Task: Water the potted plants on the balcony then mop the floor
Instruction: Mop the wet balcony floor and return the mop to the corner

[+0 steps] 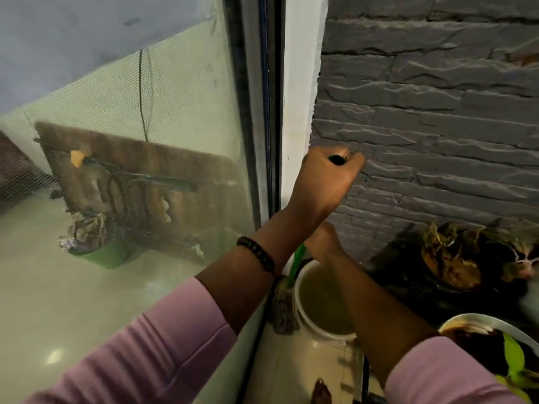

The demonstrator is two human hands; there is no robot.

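Mop (284,307) head hangs at bucket's (303,313) 9 o'clock rim; murky water inside. Left hand (323,182) grips handle top (337,159), right hand (323,243) grips green shaft (296,265).

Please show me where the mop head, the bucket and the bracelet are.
mop head (281,312): head view, on the grey strands beside the bucket.
bucket (306,316): head view, on the white rim, left side.
bracelet (258,253): head view, on the dark beads at the wrist.

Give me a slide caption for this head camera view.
Both hands grip a green-handled mop beside a white plastic bucket at a grey brick wall.
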